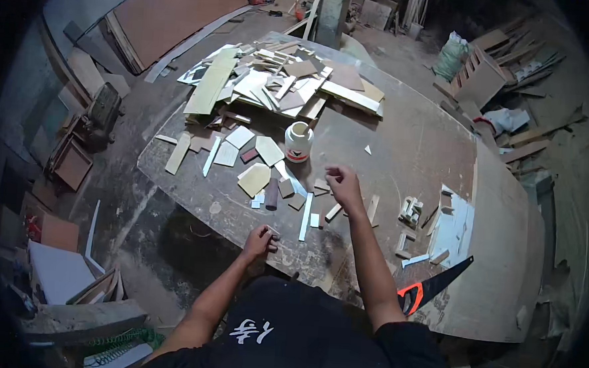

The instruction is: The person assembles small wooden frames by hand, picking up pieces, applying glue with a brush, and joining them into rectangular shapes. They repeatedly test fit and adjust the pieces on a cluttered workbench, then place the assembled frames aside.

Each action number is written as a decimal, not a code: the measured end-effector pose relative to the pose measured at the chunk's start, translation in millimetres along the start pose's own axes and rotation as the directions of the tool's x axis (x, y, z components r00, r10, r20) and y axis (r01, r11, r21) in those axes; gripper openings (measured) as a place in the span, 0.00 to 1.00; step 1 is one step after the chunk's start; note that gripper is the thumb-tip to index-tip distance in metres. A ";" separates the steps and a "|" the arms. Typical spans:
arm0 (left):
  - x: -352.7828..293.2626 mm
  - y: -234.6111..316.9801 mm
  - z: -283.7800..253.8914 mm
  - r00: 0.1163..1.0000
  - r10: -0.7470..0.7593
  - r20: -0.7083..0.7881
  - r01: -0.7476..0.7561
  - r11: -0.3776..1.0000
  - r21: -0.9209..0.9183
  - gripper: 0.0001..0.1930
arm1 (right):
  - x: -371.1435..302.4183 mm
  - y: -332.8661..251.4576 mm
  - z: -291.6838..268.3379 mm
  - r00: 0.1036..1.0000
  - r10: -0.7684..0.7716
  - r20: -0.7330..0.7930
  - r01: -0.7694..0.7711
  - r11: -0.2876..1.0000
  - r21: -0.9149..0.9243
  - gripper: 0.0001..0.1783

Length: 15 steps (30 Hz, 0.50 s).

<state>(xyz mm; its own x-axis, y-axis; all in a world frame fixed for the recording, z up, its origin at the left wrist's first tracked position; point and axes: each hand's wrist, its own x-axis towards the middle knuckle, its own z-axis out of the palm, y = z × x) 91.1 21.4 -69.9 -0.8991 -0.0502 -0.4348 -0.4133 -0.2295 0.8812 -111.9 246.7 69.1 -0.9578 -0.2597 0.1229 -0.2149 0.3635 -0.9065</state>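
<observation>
My left hand is over the near edge of the worktable, its fingers bent together. Whatever they may hold is too small to make out. Farther out and to the right, my right hand hovers over the tabletop with its fingers partly bent and apart, and nothing shows in them. A small wood block lies just left of it. Beyond stands an uncapped white plastic jar. Between the hands are a dark wooden cylinder, a narrow white strip and a pale cut board piece.
A heap of wood offcuts covers the table's far left. To the right lie a handsaw with an orange and black handle, a small wooden assembly and a white board. Scrap wood litters the floor at right.
</observation>
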 end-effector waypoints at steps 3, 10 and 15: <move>10.0 -8.9 -6.4 0.998 -0.033 0.050 0.037 0.997 -0.070 0.07 | 66.2 23.6 28.7 0.985 0.174 0.005 -0.174 0.985 0.009 0.29; 5.1 -11.7 -18.2 0.990 0.009 0.142 -0.010 1.000 0.005 0.07 | 138.9 -13.0 66.9 0.969 0.003 -0.246 -0.098 0.921 -0.377 0.25; 5.8 -12.4 -25.9 0.975 0.010 0.224 -0.003 1.000 -0.029 0.08 | 148.2 -35.2 78.5 0.984 0.048 -0.170 -0.120 0.888 -0.444 0.14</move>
<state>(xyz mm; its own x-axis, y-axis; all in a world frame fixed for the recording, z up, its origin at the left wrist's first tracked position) 94.8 -1.2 -88.2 -0.9126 0.1662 -0.3736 -0.4058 -0.2577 0.8769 -231.3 125.2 87.5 -0.9855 -0.0860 0.1459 -0.1603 0.7515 -0.6400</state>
